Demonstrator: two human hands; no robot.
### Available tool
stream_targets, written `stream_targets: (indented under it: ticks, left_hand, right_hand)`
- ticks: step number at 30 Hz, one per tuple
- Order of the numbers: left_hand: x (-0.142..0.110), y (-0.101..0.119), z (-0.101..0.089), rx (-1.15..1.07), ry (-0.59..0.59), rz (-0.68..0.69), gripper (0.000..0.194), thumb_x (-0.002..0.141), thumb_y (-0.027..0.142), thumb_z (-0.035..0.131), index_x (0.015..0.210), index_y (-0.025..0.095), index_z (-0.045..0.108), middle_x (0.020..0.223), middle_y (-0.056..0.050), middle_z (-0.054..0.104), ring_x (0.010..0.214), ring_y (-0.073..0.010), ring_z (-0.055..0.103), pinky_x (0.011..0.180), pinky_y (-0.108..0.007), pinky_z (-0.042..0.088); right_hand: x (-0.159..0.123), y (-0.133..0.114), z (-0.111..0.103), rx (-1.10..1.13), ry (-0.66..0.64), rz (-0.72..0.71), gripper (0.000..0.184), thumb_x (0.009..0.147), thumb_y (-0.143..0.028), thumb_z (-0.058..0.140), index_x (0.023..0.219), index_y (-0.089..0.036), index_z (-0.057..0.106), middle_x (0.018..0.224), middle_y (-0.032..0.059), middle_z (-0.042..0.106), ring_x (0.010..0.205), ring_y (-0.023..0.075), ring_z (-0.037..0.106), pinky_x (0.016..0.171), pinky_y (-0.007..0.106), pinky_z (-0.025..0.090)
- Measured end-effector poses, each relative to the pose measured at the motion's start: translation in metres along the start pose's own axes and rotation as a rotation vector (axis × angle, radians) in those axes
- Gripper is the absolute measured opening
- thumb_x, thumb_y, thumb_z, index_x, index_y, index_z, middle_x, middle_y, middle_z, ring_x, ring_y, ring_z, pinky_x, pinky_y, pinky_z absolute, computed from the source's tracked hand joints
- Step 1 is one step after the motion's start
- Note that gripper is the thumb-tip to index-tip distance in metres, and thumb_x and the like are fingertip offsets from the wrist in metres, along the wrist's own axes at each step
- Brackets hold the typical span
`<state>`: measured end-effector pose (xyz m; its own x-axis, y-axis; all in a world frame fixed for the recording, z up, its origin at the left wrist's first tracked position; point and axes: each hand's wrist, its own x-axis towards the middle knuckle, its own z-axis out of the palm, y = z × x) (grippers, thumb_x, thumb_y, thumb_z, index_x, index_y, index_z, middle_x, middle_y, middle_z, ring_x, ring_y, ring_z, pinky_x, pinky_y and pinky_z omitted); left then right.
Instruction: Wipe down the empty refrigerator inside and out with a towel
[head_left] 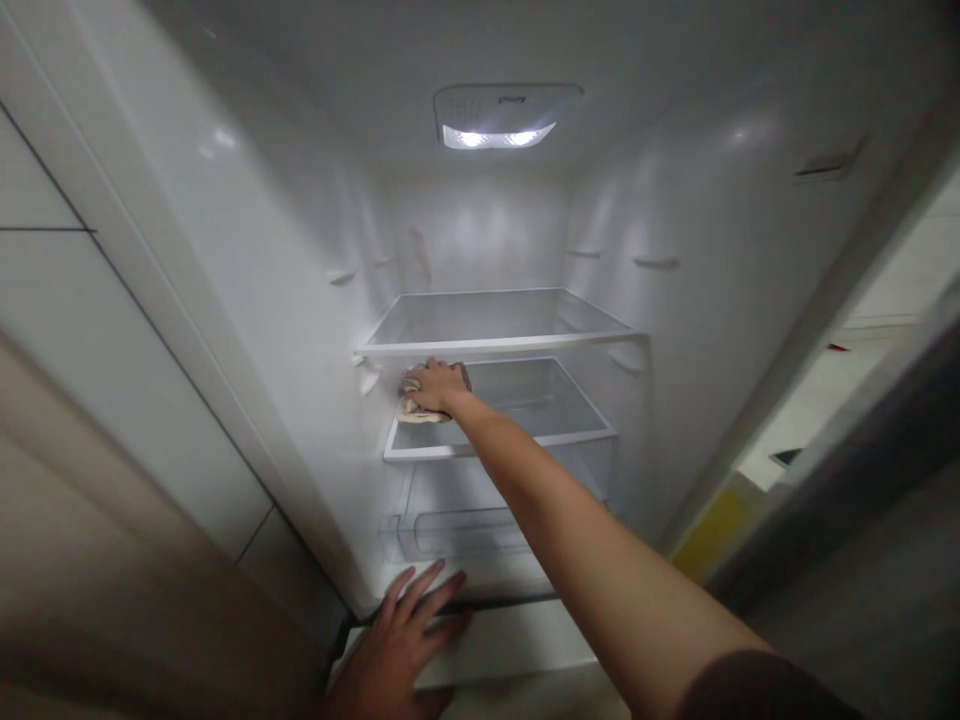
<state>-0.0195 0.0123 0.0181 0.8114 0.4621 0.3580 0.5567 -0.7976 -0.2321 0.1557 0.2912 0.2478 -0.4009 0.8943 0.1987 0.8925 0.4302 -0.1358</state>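
My right hand [437,386] reaches deep into a fridge and presses a crumpled cloth [421,416] onto the left side of the middle glass shelf [525,392]. Its fingers are bent over the cloth, which looks pale with darker patches. Above that hand is the upper glass shelf [495,315], with its white front edge. Low in front, my left hand [401,640] has its fingers spread, close to the fridge's bottom front edge; whether it touches the edge is hard to tell. Nothing shows in its fingers.
A lit lamp [495,120] is set in the fridge ceiling. Below the shelves sits a clear drawer [469,532]. White side walls with shelf ledges [656,262] close in on both sides. Tiles [112,300] stand at left, and the blurred door side [847,500] is at right.
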Motion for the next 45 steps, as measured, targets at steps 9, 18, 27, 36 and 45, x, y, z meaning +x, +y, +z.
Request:
stream_targets:
  ticks: [9,18,27,36,45]
  left_hand:
    - [0.004,0.002,-0.007,0.007,0.059,0.038,0.088,0.086,0.047,0.077,0.168,0.038,0.047,0.183,-0.005,0.033,0.162,-0.0377,0.036,0.132,-0.056,0.012]
    - [0.002,0.001,-0.004,0.068,0.079,0.053,0.087,0.084,0.046,0.075,0.167,0.038,0.049,0.183,-0.004,0.033,0.165,-0.0362,0.029,0.134,-0.056,0.008]
    - [0.004,-0.001,-0.004,0.066,0.126,0.066,0.084,0.085,0.042,0.076,0.165,0.038,0.052,0.181,-0.004,0.038,0.164,-0.0349,0.033,0.134,-0.053,0.010]
    - [0.007,-0.002,-0.005,0.098,0.195,0.112,0.081,0.088,0.044,0.075,0.166,0.040,0.052,0.179,-0.005,0.041,0.163,-0.0320,0.037,0.136,-0.050,0.011]
    - [0.005,0.000,-0.005,0.139,0.224,0.131,0.076,0.090,0.044,0.073,0.164,0.040,0.054,0.176,-0.006,0.047,0.159,-0.0322,0.046,0.135,-0.049,0.016]
  right_hand:
    - [-0.115,0.043,-0.027,0.002,0.021,0.017,0.056,0.097,-0.072,0.065,0.145,-0.043,0.068,0.143,0.0085,0.065,0.133,0.0316,0.063,0.112,0.051,0.048]
    - [-0.157,0.124,-0.048,-0.102,0.191,0.439,0.055,0.106,-0.053,0.052,0.148,-0.021,0.068,0.147,0.0236,0.063,0.134,0.0437,0.060,0.107,0.060,0.044]
    - [-0.147,0.033,-0.031,-0.033,0.051,0.155,0.055,0.101,-0.065,0.057,0.151,-0.044,0.065,0.145,0.0116,0.064,0.133,0.0353,0.062,0.112,0.060,0.044]
    - [-0.233,0.063,-0.049,0.030,0.115,0.273,0.053,0.101,-0.059,0.064,0.150,-0.039,0.064,0.145,0.0109,0.062,0.136,0.0346,0.060,0.113,0.056,0.045]
    - [-0.316,0.033,-0.070,0.353,0.259,0.313,0.041,0.100,-0.036,0.067,0.140,-0.036,0.071,0.138,0.0065,0.070,0.125,0.0261,0.068,0.107,0.040,0.053]
